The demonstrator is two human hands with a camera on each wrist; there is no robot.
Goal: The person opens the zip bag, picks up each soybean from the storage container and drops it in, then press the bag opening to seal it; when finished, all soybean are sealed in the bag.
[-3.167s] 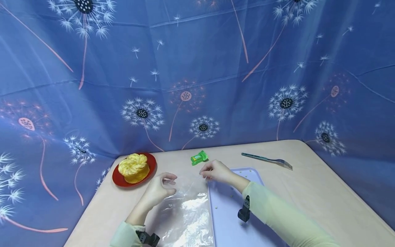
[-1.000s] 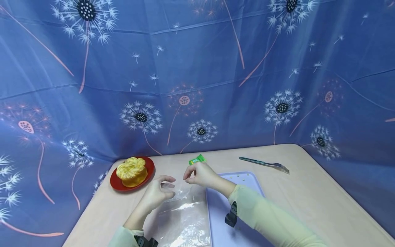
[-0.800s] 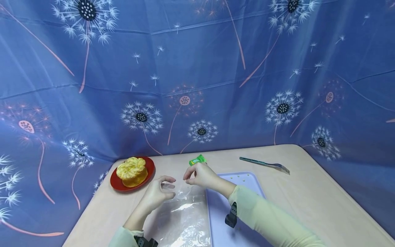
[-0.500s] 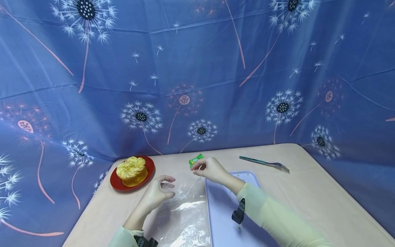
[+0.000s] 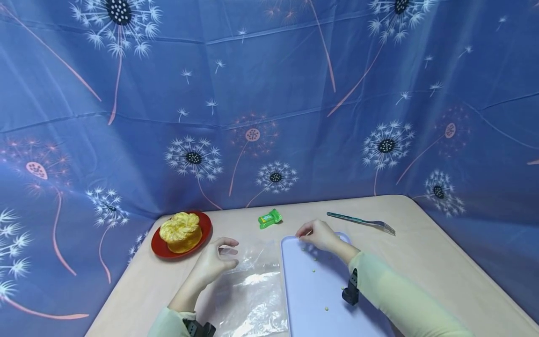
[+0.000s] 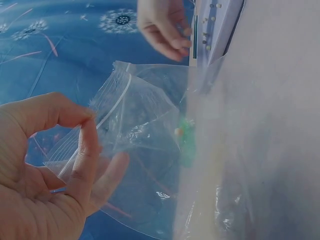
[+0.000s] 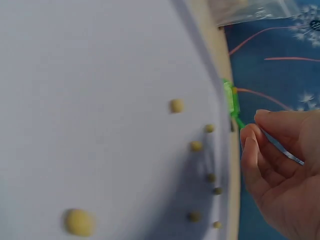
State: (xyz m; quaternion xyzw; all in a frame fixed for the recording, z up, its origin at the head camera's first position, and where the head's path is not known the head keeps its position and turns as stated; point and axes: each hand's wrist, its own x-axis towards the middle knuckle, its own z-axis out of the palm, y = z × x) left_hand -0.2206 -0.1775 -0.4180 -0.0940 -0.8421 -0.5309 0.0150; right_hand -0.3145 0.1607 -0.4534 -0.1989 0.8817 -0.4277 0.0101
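My left hand (image 5: pixel 214 264) pinches the mouth of a clear zip-lock bag (image 5: pixel 252 295) between thumb and forefinger; the bag lies toward me beside the tray. In the left wrist view one small yellow ball (image 6: pixel 178 132), like a soybean, shows through the plastic. Over the far left corner of a pale lilac tray (image 5: pixel 307 295) is my right hand (image 5: pixel 322 235), its fingers bent. Its thumb and forefinger (image 7: pixel 251 131) stand slightly apart, with nothing visible between them. Several more soybean-like balls (image 7: pixel 176 105) lie scattered on the tray.
A green wrapped packet (image 5: pixel 270 218) lies behind the bag. At the back left stands a red plate (image 5: pixel 206 229) with a yellow cake-like bun (image 5: pixel 181 231). A fork (image 5: pixel 362 221) lies behind the tray. A blue dandelion-print curtain (image 5: pixel 269 103) borders the table.
My right hand moved from the bag to the left over the bag's mouth, then back right over the tray's far edge. The left hand stayed at the bag's mouth.
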